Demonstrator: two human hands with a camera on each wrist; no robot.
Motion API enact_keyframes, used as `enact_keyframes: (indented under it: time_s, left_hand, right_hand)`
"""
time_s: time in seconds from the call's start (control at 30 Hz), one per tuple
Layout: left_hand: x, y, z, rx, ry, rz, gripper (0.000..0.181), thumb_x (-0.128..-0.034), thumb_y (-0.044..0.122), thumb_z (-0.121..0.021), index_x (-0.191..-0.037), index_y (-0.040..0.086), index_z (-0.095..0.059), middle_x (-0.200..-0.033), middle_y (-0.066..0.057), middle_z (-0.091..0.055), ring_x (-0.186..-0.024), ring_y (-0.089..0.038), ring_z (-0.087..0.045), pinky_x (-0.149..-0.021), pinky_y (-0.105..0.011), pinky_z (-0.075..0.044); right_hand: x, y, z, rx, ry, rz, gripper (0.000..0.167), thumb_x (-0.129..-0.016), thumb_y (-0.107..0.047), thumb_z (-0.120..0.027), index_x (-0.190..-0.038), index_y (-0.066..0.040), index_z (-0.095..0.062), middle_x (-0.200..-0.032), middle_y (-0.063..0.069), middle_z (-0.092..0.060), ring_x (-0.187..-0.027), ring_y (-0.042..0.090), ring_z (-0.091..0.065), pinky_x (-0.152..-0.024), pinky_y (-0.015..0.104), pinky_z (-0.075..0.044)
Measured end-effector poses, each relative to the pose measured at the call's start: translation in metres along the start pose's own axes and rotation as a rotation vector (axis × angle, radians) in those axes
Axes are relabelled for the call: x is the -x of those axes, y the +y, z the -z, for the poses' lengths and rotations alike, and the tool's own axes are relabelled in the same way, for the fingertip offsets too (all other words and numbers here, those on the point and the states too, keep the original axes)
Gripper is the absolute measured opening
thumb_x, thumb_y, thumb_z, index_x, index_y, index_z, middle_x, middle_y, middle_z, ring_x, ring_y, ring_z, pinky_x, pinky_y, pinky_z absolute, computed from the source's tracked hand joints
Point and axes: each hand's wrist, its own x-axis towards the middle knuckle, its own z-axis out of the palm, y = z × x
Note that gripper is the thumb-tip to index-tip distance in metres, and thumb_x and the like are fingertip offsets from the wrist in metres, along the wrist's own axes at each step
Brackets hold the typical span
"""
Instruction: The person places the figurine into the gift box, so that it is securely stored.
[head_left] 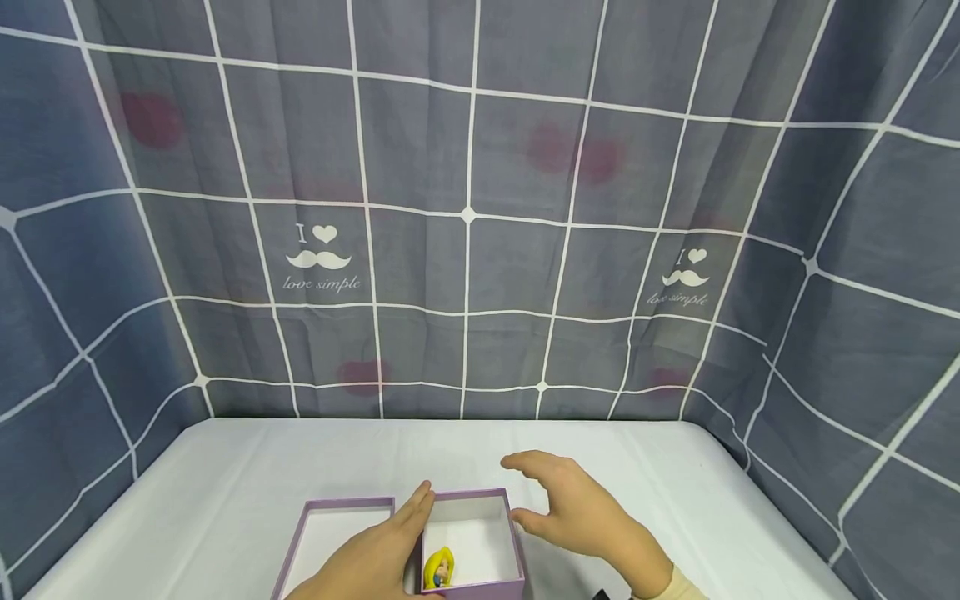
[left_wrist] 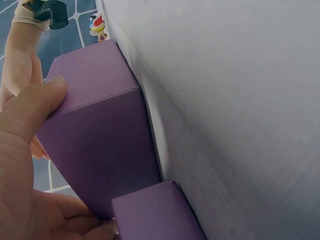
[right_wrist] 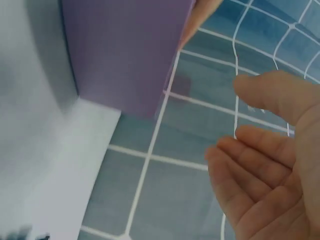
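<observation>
A purple box [head_left: 483,592] with a white inside stands upright at the front of the table. In its near left corner is a small yellow-haired doll figurine [head_left: 438,568]. My left hand [head_left: 375,558] grips the box by its left side; in the left wrist view the thumb [left_wrist: 42,97] lies on one purple wall and the fingers [left_wrist: 85,227] on another. My right hand [head_left: 581,508] is just right of the box, fingers spread and slightly bent. The right wrist view shows its palm [right_wrist: 275,200] holding nothing, apart from the box wall [right_wrist: 125,55].
Left of the box lies a second, shallower purple-rimmed tray or lid [head_left: 348,502], partly behind my left hand. Another small colourful figurine [left_wrist: 97,26] stands beyond the box in the left wrist view. A grey checked curtain [head_left: 420,250] surrounds the white table [head_left: 225,475].
</observation>
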Motion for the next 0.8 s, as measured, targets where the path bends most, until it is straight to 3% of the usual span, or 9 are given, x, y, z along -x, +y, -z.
enact_keyframes:
  time_s: [0.37, 0.57, 0.8]
  left_hand:
    - [0.0, 0.0, -0.002, 0.007, -0.014, 0.0, 0.119, -0.0714, 0.079, -0.061, -0.145, -0.01, -0.035, -0.153, -0.024, -0.03, -0.115, -0.034, -0.058, -0.085, -0.04, -0.054]
    - [0.001, 0.002, -0.001, 0.027, -0.018, 0.019, 0.12, -0.0699, 0.081, -0.061, -0.146, -0.009, -0.035, -0.154, -0.023, -0.029, -0.118, -0.036, -0.056, -0.086, -0.042, -0.054]
    - [0.0, 0.002, 0.001, 0.039, -0.022, 0.018, 0.121, -0.0702, 0.08, -0.061, -0.147, -0.009, -0.032, -0.155, -0.023, -0.028, -0.122, -0.037, -0.053, -0.088, -0.043, -0.053]
  right_hand:
    - [0.023, 0.024, 0.018, 0.11, 0.067, -0.132, 0.068, -0.071, -0.021, -0.085, -0.131, -0.006, -0.056, -0.131, 0.0, -0.059, -0.118, 0.016, -0.057, -0.093, 0.038, -0.05]
    - [0.036, 0.033, 0.021, 0.153, 0.004, -0.234, 0.07, -0.07, -0.021, -0.083, -0.133, -0.008, -0.054, -0.132, 0.001, -0.058, -0.122, 0.018, -0.054, -0.098, 0.038, -0.047]
    - [0.046, 0.042, 0.019, 0.179, -0.111, -0.306, 0.07, -0.065, -0.015, -0.083, -0.129, -0.001, -0.056, -0.13, 0.011, -0.058, -0.12, 0.028, -0.056, -0.098, 0.045, -0.045]
